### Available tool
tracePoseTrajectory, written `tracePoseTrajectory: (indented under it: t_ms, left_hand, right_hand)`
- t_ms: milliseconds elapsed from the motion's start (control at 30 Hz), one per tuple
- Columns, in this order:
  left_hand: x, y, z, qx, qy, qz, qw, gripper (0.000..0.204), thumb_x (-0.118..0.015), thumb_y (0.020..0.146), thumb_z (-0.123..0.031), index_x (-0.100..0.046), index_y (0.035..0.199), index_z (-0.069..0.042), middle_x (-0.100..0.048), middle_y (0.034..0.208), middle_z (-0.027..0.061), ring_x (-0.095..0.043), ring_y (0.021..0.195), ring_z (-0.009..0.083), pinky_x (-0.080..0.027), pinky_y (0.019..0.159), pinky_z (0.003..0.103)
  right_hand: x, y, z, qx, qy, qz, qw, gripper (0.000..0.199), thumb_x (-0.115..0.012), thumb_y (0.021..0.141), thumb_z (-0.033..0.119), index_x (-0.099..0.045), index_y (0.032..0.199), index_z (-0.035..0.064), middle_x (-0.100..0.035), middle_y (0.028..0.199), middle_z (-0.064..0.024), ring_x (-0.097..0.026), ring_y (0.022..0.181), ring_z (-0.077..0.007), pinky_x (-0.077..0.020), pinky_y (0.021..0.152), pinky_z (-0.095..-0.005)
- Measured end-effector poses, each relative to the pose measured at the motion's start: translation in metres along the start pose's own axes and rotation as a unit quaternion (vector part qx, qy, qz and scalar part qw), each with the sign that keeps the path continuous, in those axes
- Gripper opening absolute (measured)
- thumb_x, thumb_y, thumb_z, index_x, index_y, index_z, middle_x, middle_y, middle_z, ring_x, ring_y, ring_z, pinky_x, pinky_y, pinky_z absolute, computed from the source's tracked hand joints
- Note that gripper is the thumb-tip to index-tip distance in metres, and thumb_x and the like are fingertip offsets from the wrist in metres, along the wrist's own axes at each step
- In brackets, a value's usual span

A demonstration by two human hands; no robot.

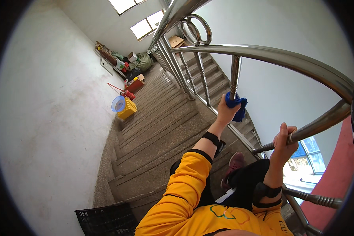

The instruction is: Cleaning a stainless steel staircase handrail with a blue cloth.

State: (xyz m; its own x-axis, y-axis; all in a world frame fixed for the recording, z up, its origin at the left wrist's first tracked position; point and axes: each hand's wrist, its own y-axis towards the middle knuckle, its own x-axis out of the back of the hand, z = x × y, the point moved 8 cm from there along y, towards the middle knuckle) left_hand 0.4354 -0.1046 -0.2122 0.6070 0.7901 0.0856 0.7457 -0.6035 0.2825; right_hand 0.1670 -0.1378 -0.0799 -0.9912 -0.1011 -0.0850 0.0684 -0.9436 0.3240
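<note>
A blue cloth is wrapped around an upright metal baluster of the stair railing. My left hand closes on that cloth and presses it round the post; part of the fingers is hidden behind it. Farther right, my right hand grips another, thicker baluster directly, fingers curled round the bare metal. Above both hands runs the shiny curved handrail, with two metal rings set under its upper part.
Stone steps run away from me beside a white wall. A yellow crate with a blue basin stands by the wall. Beyond are a red fire extinguisher and piled sacks. A black crate sits at lower left.
</note>
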Motion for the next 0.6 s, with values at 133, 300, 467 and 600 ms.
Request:
tracePoseTrajectory:
  t_ms: [133,300,467,600]
  left_hand:
    - [0.000,-0.002,0.002,0.028,0.050,-0.018,0.998,0.038,-0.075,0.072,-0.015,-0.052,0.101,-0.006,-0.060,0.087,0.0058,-0.058,0.079,0.0160,-0.047,0.073,0.030]
    - [0.007,0.002,-0.015,0.033,0.032,-0.021,0.999,0.038,-0.074,0.073,-0.014,-0.053,0.103,-0.006,-0.061,0.089,0.0054,-0.059,0.081,0.0158,-0.048,0.073,0.029]
    - [0.007,0.014,-0.080,0.034,-0.149,0.006,0.988,0.037,-0.072,0.075,-0.010,-0.052,0.106,-0.005,-0.061,0.092,0.0039,-0.059,0.083,0.0129,-0.048,0.075,0.027]
    - [0.003,0.016,-0.081,0.007,-0.169,0.005,0.986,0.038,-0.071,0.073,-0.007,-0.049,0.104,-0.005,-0.058,0.090,0.0042,-0.057,0.080,0.0127,-0.048,0.073,0.029]
  right_hand:
    - [0.002,-0.001,-0.003,0.013,-0.004,-0.015,1.000,0.026,-0.060,0.090,0.019,-0.043,0.072,0.0107,-0.036,0.049,0.0043,-0.032,0.039,-0.0027,-0.0259,0.038,-0.0188]
    - [-0.002,-0.002,0.002,0.032,-0.003,-0.013,0.999,0.025,-0.059,0.090,0.019,-0.044,0.073,0.0102,-0.036,0.049,0.0042,-0.032,0.039,-0.0023,-0.0268,0.039,-0.0190]
    - [0.003,-0.001,0.000,0.035,-0.017,-0.019,0.999,0.024,-0.059,0.090,0.019,-0.044,0.073,0.0101,-0.036,0.049,0.0040,-0.033,0.040,-0.0023,-0.0267,0.039,-0.0189]
    - [0.003,-0.001,-0.001,0.024,-0.019,-0.014,0.999,0.024,-0.059,0.090,0.018,-0.044,0.073,0.0101,-0.036,0.049,0.0040,-0.033,0.040,-0.0024,-0.0260,0.039,-0.0187]
